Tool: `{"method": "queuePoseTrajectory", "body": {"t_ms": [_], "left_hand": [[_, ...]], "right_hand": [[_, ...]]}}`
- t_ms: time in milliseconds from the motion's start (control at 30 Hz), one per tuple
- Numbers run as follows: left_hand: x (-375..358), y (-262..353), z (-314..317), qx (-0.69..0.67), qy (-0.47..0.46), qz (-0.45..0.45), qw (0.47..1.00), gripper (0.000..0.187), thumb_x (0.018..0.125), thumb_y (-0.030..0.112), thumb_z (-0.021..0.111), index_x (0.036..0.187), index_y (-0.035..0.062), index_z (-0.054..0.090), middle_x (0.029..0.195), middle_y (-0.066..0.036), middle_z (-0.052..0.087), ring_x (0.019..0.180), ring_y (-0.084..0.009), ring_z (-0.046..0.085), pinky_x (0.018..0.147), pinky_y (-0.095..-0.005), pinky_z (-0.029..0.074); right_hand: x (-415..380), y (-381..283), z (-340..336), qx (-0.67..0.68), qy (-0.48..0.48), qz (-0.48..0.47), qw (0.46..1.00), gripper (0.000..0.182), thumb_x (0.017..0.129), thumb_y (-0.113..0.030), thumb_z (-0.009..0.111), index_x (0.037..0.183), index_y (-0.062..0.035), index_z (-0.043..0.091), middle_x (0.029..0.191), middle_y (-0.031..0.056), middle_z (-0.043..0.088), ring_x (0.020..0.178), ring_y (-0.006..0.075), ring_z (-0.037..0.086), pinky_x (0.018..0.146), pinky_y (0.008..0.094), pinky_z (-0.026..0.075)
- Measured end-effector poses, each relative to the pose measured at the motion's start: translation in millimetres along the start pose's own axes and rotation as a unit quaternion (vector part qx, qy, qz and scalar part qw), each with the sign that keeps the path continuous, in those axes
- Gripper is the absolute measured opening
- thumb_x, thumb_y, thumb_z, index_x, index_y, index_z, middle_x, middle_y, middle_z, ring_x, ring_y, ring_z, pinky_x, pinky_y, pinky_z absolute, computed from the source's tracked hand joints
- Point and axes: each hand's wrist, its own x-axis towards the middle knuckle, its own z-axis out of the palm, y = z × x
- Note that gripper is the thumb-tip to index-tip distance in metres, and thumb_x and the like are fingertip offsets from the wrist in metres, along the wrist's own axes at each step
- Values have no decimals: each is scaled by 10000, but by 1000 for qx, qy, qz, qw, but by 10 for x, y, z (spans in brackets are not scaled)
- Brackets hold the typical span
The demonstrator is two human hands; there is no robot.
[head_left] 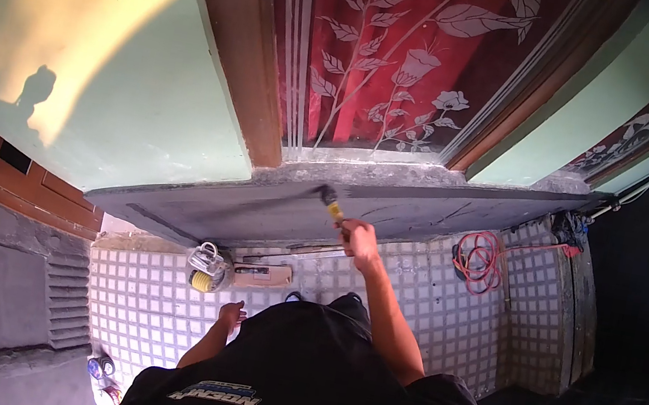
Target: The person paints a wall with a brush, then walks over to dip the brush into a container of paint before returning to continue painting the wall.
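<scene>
My right hand (pixel 358 241) is closed round the yellow handle of a paintbrush (pixel 331 201). The dark bristles are against the upper part of the grey lower wall (pixel 254 209), just under the window ledge (pixel 365 168). Darker streaks of paint run along the wall left of the brush. Low beside my body, my left hand (pixel 233 314) hangs over the tiled floor with its fingers loosely apart, and I see nothing in it.
A clear container with a yellow lower part (pixel 203 272) stands by the wall beside a flat piece of cardboard (pixel 262 276). A coiled red hose or cable (pixel 477 262) lies on the floor at right. Above is a window with engraved flowers (pixel 413 71).
</scene>
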Motion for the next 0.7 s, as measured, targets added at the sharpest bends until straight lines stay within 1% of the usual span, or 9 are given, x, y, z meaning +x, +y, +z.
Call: {"method": "queuePoseTrajectory", "body": {"t_ms": [200, 233, 300, 333, 367, 433, 567, 633, 700], "left_hand": [[-30, -66, 18, -34, 4, 9, 999, 351, 841, 382, 517, 1039, 93, 530, 876, -63, 592, 704, -169, 540, 609, -325, 415], [-5, -105, -5, -33, 4, 7, 999, 355, 842, 380, 517, 1051, 93, 525, 878, -66, 593, 706, -169, 542, 608, -324, 414], [-41, -168, -61, -22, -1, 11, 1000, 359, 843, 381, 514, 1057, 93, 522, 888, -72, 596, 713, -170, 546, 612, -326, 414], [-60, -201, -99, -8, -6, 14, 1000, 362, 843, 381, 512, 1063, 93, 519, 899, -77, 599, 720, -172, 549, 617, -329, 414], [-165, -182, -111, -8, -3, 13, 1000, 362, 843, 381, 512, 1063, 93, 519, 899, -77, 599, 720, -172, 549, 617, -329, 414], [-382, -132, -119, 51, 23, 1, 998, 369, 846, 385, 504, 1069, 91, 516, 913, -84, 604, 749, -188, 566, 636, -343, 415], [87, -369, -322, 4, -7, -44, 999, 392, 847, 385, 504, 1106, 91, 502, 948, -97, 600, 846, -219, 571, 689, -363, 413], [11, -302, -294, 6, 0, -40, 999, 397, 846, 387, 502, 1111, 91, 501, 961, -97, 598, 857, -223, 567, 700, -367, 411], [-115, -202, -235, 4, 10, -38, 999, 403, 846, 390, 501, 1116, 91, 499, 974, -97, 595, 868, -226, 564, 712, -370, 410]], "right_hand": [[156, -83, -654, 33, 253, -62, 965, 198, 812, -154, 464, 807, -20, 608, 525, -4, 421, 358, 64, 283, 310, 229, 192], [179, -65, -685, 31, 251, -61, 965, 198, 812, -154, 464, 807, -20, 608, 525, -4, 421, 358, 64, 283, 310, 229, 192], [232, -33, -688, 117, 402, -83, 904, 170, 813, -154, 467, 799, -27, 579, 524, -8, 415, 360, 64, 303, 306, 228, 199], [261, -6, -682, 145, 406, -83, 898, 158, 822, -167, 462, 788, -43, 555, 515, -11, 406, 361, 67, 311, 305, 227, 209], [282, 25, -622, 145, 405, -80, 899, 158, 822, -167, 462, 788, -43, 555, 515, -11, 406, 361, 67, 311, 305, 227, 209], [326, 126, -394, 116, 298, -110, 941, 158, 819, -171, 464, 787, -50, 560, 504, -10, 400, 361, 71, 310, 307, 234, 220], [351, 280, 303, 32, 188, -21, 981, 166, 803, -156, 470, 810, -29, 577, 496, -3, 395, 365, 76, 310, 314, 252, 239], [286, 325, 406, -57, -6, 26, 998, 179, 800, -164, 481, 811, -20, 586, 501, 4, 409, 369, 79, 319, 317, 251, 234], [242, 310, 501, -45, -29, 35, 998, 182, 795, -164, 489, 803, -14, 593, 497, 7, 413, 362, 80, 318, 315, 253, 228]]}}
